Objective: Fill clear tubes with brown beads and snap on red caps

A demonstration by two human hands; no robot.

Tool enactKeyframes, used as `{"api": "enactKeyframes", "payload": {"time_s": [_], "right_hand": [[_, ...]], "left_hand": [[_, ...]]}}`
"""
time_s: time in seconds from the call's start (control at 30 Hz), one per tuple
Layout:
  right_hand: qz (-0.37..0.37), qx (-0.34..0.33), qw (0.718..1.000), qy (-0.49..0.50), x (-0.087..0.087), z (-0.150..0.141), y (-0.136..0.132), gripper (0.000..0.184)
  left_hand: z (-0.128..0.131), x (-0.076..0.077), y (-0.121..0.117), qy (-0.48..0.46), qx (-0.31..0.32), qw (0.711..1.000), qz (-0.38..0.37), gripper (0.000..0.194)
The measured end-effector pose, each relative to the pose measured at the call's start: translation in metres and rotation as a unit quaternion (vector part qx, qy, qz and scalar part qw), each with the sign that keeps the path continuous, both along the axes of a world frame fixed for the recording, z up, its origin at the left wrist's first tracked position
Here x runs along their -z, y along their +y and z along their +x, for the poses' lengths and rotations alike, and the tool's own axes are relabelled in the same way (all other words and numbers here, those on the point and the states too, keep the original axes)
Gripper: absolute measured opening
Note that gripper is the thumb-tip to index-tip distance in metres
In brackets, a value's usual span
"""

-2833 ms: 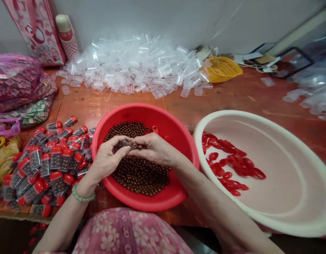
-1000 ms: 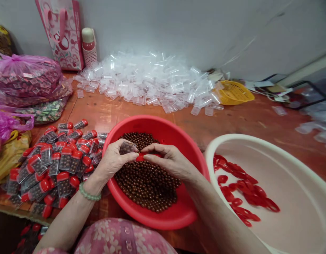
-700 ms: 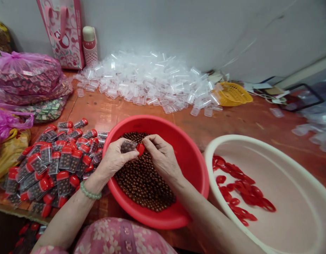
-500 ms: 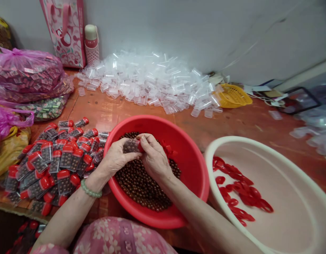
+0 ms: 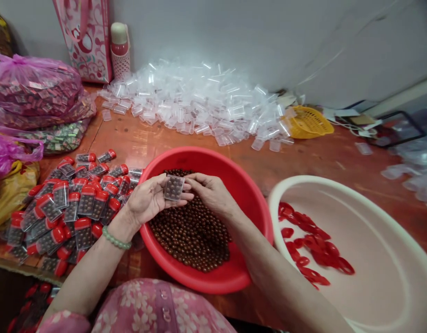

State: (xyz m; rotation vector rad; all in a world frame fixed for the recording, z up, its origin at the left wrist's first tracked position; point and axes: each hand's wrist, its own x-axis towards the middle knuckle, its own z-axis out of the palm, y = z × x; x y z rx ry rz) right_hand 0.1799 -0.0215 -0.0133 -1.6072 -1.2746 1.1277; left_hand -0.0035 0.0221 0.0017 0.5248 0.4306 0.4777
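Head view: L hand [image 5: 149, 201] palm up over red basin [image 5: 246, 194], grip closed enough to hold bead tube [image 5: 174, 188] against fingers. R hand [image 5: 211, 192] just beside tube, grip loosely spread, empty. No cap visible on tube, so a slight tilt could spill beads; a slack hold could drop tube into basin. Basin holds loose brown beads [image 5: 189, 236]. White basin [image 5: 286, 182] on right holds red caps [image 5: 303, 236]. Capped tubes [image 5: 75, 212] piled on counter [image 5: 137, 143], left of red basin; heap of empty tubes [image 5: 196, 101] behind, by wall [image 5: 269, 41]. Pink bags [image 5: 33, 78] far left, w/ small packets inside.
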Motion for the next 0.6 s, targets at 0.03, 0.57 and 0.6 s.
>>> {"api": "enactKeyframes", "payload": {"time_s": [0.03, 0.57, 0.6], "right_hand": [[-0.014, -0.046, 0.999, -0.02, 0.002, 0.001, -0.001, 0.027], [0.013, 0.017, 0.997, 0.072, -0.009, 0.005, -0.009, 0.032], [0.043, 0.054, 0.99, 0.122, -0.013, 0.003, -0.011, 0.031]], "left_hand": [[0.0, 0.0, 0.0, -0.004, 0.002, 1.0, -0.006, 0.038], [-0.008, -0.011, -0.012, 0.14, -0.042, 0.955, 0.26, 0.03], [-0.008, -0.012, -0.011, 0.145, -0.028, 0.954, 0.26, 0.031]]}}
